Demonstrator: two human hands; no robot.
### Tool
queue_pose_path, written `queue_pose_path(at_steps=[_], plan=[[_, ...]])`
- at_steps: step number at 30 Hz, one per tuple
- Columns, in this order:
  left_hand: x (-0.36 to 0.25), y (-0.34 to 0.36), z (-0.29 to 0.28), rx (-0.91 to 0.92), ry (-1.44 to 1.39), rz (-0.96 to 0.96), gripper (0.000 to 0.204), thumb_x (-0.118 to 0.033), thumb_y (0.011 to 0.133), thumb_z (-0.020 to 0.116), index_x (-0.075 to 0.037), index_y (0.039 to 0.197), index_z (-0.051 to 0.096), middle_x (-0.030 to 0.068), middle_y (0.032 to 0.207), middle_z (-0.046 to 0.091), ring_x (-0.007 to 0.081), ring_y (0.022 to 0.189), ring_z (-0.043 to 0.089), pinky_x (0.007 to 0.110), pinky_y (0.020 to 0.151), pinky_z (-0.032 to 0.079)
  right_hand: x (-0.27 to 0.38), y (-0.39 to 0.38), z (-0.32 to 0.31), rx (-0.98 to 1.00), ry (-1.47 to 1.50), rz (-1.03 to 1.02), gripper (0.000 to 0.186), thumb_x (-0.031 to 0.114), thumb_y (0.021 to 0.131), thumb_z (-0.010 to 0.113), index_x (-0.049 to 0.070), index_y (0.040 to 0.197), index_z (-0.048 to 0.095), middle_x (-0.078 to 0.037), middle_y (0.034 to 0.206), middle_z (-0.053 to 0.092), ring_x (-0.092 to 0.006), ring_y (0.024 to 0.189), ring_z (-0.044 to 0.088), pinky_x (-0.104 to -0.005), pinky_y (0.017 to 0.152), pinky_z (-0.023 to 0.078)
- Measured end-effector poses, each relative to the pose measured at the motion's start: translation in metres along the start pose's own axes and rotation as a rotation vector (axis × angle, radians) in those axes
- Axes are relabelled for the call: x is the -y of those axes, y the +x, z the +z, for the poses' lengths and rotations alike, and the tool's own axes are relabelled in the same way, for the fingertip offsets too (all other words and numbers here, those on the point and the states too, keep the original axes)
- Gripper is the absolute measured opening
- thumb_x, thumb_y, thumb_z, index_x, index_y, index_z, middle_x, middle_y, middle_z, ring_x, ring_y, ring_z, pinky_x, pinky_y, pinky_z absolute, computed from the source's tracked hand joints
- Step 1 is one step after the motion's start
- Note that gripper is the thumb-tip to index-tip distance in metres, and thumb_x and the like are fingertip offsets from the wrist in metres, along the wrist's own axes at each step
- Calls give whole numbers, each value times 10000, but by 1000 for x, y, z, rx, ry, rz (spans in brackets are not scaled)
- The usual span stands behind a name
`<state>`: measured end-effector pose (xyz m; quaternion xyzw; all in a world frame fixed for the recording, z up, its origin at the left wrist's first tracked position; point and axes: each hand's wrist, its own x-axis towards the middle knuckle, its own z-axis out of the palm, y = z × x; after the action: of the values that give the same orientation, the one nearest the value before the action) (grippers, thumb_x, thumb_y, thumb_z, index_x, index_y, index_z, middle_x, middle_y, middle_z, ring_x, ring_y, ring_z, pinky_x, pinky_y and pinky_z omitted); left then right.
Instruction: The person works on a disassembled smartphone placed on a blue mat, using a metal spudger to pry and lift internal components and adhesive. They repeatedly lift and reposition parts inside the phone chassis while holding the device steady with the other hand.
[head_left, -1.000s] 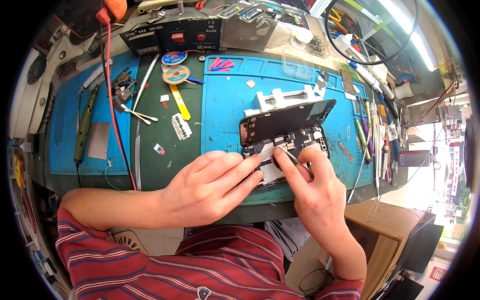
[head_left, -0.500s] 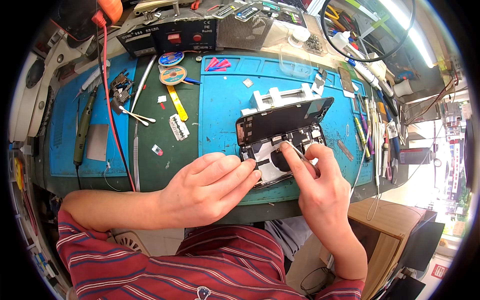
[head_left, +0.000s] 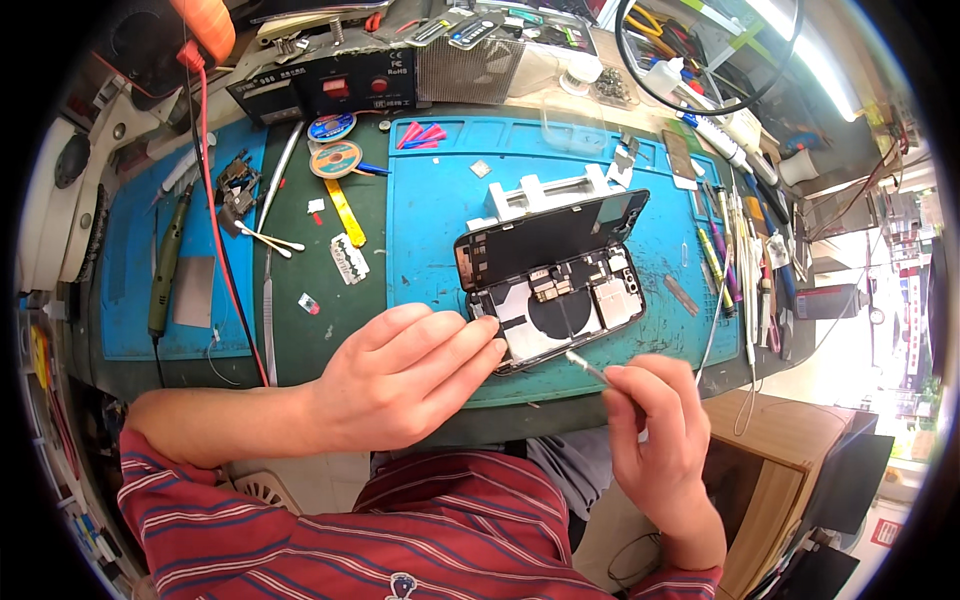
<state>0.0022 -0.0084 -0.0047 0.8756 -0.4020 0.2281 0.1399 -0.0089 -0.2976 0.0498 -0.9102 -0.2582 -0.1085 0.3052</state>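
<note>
An opened smartphone (head_left: 612,302) lies on the blue mat with its inside facing up. Its black screen (head_left: 550,243) is raised along the far edge, in front of a pale metal holder (head_left: 545,196). My left hand (head_left: 400,375) is closed at the phone's left end, fingertips gripping its edge. Off the near edge of the phone, my right hand (head_left: 660,420) pinches a thin metal tool (head_left: 590,369) with a light tip; its exact kind is unclear. The tip stands just clear of the frame. Inside the phone, a round black patch and a small circuit board are uncovered.
Left of the phone lie a razor blade (head_left: 349,260), cotton swabs (head_left: 270,238) and a yellow strip (head_left: 346,213). Wire spools (head_left: 335,160) stand farther back, before a black box with red switches (head_left: 340,88). Pens and tools (head_left: 725,255) crowd the right edge.
My right hand has drawn back from inside the phone toward me, bringing the metal tool past the near edge. My left hand keeps its hold at the left end.
</note>
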Motion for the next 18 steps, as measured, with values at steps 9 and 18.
queue_pose_path(at_steps=[9,18], plan=[[-12,4,-15,-38,-117,9,406,-67,786,822,-52,1192,817,56,1206,773,243,1059,693,395,900,557,15,-65,12,159,902,582,205,16,1104,683,-7,1308,691,-50,962,695,-90,741,630,-263,649,519],[-111,13,-4,186,-1325,-651,338,-114,1157,532,40,1420,678,200,1459,701,285,1333,683,400,1145,516,35,-109,55,109,1646,763,354,222,1199,513,-44,1406,622,-13,892,589,-73,707,451,-249,615,342]])
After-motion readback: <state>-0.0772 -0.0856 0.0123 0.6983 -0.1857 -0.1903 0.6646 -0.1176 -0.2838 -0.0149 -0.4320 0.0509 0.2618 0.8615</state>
